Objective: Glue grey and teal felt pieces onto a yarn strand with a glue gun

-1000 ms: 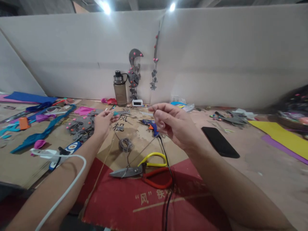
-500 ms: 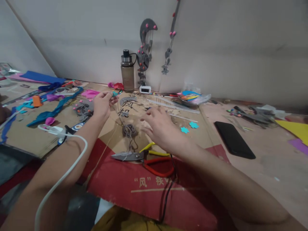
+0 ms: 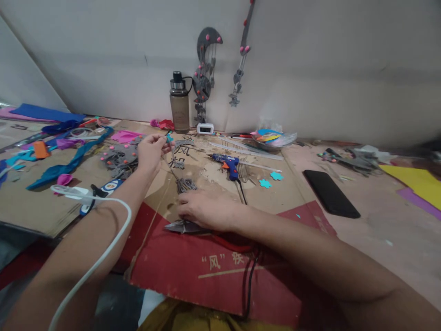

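My left hand (image 3: 151,154) pinches a small teal felt piece (image 3: 169,138) above the cardboard. A thin grey cord runs down from it to a coiled bundle of cord (image 3: 186,185). My right hand (image 3: 205,209) lies low, back up, with bent fingers beside the coil and over the scissors. The scissors' grey blades (image 3: 182,227) and part of a red handle (image 3: 234,243) show; the yellow handles are hidden. What the right fingers hold, if anything, is hidden. Behind the right hand lies a blue glue gun (image 3: 227,165), near two teal felt flowers (image 3: 265,184).
A bottle (image 3: 179,108) and a small white digital clock (image 3: 205,128) stand by the wall. A black phone (image 3: 330,193) lies at right. Felt scraps (image 3: 72,161) cover the left side. A white cable (image 3: 127,216) crosses my left forearm; grey felt ornaments (image 3: 208,69) hang behind.
My right hand has come down and left onto the scissors, uncovering the glue gun and hiding the yellow handles. My left hand keeps its pinch on the teal piece.
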A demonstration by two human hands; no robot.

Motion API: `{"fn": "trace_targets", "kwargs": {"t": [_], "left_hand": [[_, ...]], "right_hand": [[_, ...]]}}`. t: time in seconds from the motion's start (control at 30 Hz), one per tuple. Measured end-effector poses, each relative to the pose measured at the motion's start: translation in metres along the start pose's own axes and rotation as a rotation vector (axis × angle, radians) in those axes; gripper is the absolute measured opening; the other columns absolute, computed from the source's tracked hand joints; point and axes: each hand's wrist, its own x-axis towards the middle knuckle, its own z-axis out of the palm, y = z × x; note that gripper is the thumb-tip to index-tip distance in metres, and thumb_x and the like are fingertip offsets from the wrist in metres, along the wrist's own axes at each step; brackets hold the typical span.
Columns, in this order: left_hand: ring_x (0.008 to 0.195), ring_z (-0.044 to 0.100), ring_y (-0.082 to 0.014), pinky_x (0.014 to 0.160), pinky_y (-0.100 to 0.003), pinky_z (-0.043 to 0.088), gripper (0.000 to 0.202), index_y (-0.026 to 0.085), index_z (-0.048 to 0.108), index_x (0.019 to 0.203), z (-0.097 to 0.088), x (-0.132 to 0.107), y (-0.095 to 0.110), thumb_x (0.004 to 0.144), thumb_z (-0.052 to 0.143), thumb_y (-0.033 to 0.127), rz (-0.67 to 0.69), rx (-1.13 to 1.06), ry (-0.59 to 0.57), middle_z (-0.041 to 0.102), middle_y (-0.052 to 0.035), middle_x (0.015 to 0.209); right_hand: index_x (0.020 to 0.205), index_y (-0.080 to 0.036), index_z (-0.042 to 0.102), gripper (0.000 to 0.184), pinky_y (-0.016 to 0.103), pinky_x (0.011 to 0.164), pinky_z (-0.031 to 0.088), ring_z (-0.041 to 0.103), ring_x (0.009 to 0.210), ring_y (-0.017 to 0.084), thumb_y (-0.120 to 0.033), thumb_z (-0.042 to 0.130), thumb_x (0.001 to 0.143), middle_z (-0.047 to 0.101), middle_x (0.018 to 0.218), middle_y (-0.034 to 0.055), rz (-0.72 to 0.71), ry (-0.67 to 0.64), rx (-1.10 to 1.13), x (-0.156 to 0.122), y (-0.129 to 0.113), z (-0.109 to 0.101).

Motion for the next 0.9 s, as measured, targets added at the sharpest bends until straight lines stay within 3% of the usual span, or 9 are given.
{"fn": "trace_targets", "kwargs": {"t": [0.17, 0.3, 0.47, 0.53, 0.6, 0.67, 0.73, 0.83, 0.9], "left_hand": [[0.054, 0.062, -0.0119, 0.056, -0.023, 0.052, 0.011, 0.016, 0.052, 0.064, -0.002, 0.001, 0.000, 0.069, 0.061, 0.010, 0.010, 0.001, 0.001, 0.057, 0.0020, 0.055], [0.055, 0.062, -0.0123, 0.056, -0.024, 0.052, 0.011, 0.016, 0.053, 0.064, -0.003, 0.000, 0.001, 0.067, 0.062, 0.010, -0.011, 0.001, -0.001, 0.059, 0.0009, 0.058], [0.055, 0.063, -0.0126, 0.057, -0.024, 0.053, 0.011, 0.015, 0.054, 0.065, -0.003, 0.000, 0.002, 0.066, 0.065, 0.013, -0.010, -0.016, -0.024, 0.059, 0.0003, 0.059], [0.055, 0.063, -0.0126, 0.057, -0.024, 0.053, 0.011, 0.014, 0.055, 0.066, -0.002, 0.000, 0.003, 0.065, 0.065, 0.014, 0.000, -0.009, -0.036, 0.060, -0.0001, 0.059], [0.054, 0.063, -0.0129, 0.056, -0.024, 0.053, 0.012, 0.014, 0.055, 0.067, 0.000, -0.002, 0.004, 0.064, 0.066, 0.016, 0.018, -0.004, -0.052, 0.060, -0.0001, 0.058], [0.054, 0.064, -0.0134, 0.056, -0.025, 0.054, 0.014, 0.014, 0.056, 0.069, 0.002, -0.005, 0.005, 0.063, 0.068, 0.019, 0.034, -0.002, -0.076, 0.061, 0.0002, 0.058], [0.056, 0.065, -0.0138, 0.057, -0.025, 0.054, 0.018, 0.014, 0.056, 0.070, 0.004, -0.009, 0.006, 0.062, 0.070, 0.022, 0.050, 0.005, -0.109, 0.062, 0.0006, 0.059], [0.056, 0.065, -0.0145, 0.056, -0.026, 0.054, 0.022, 0.015, 0.057, 0.070, 0.010, -0.015, 0.006, 0.061, 0.071, 0.027, 0.073, 0.028, -0.151, 0.062, 0.0007, 0.060], [0.055, 0.065, -0.0150, 0.055, -0.026, 0.054, 0.023, 0.015, 0.057, 0.070, 0.015, -0.016, 0.007, 0.060, 0.072, 0.029, 0.061, 0.046, -0.183, 0.062, 0.0004, 0.059]], "right_hand": [[0.087, -0.018, 0.059, 0.013, 0.024, 0.065, 0.038, 0.052, 0.075, 0.013, -0.021, 0.046, 0.087, 0.060, 0.090, 0.0043, 0.058, 0.135, 0.065, 0.024, -0.005, 0.002], [0.085, -0.015, 0.060, 0.015, 0.025, 0.068, 0.040, 0.053, 0.075, 0.014, -0.015, 0.046, 0.083, 0.062, 0.084, 0.0049, 0.215, 0.294, 0.131, 0.041, -0.004, 0.002], [0.097, -0.017, 0.064, 0.026, 0.025, 0.082, 0.041, 0.057, 0.089, 0.013, -0.008, 0.043, 0.083, 0.066, 0.099, 0.0049, 0.175, 0.241, 0.220, 0.026, 0.005, -0.020], [0.100, -0.017, 0.062, 0.023, 0.025, 0.080, 0.042, 0.058, 0.088, 0.013, -0.015, 0.043, 0.087, 0.067, 0.099, 0.0047, 0.314, 0.327, 0.204, 0.009, 0.015, -0.032], [0.101, -0.017, 0.060, 0.022, 0.026, 0.075, 0.042, 0.059, 0.083, 0.014, -0.024, 0.042, 0.090, 0.067, 0.094, 0.0056, 0.560, 0.436, 0.127, -0.008, 0.030, -0.042], [0.100, -0.014, 0.058, 0.023, 0.029, 0.075, 0.042, 0.059, 0.087, 0.019, -0.031, 0.046, 0.089, 0.066, 0.095, 0.0103, 0.823, 0.459, -0.046, -0.025, 0.048, -0.044], [0.102, -0.009, 0.056, 0.036, 0.033, 0.080, 0.042, 0.059, 0.097, 0.026, -0.041, 0.050, 0.086, 0.063, 0.102, 0.0196, 1.032, 0.415, -0.179, -0.037, 0.066, -0.040], [0.107, -0.005, 0.055, 0.049, 0.034, 0.077, 0.044, 0.061, 0.097, 0.031, -0.047, 0.054, 0.082, 0.062, 0.105, 0.0250, 1.170, 0.291, -0.055, -0.044, 0.087, -0.027], [0.102, -0.007, 0.058, 0.039, 0.031, 0.072, 0.044, 0.063, 0.092, 0.029, -0.037, 0.060, 0.077, 0.065, 0.102, 0.0224, 1.172, 0.284, 0.045, -0.043, 0.096, -0.023]]}}
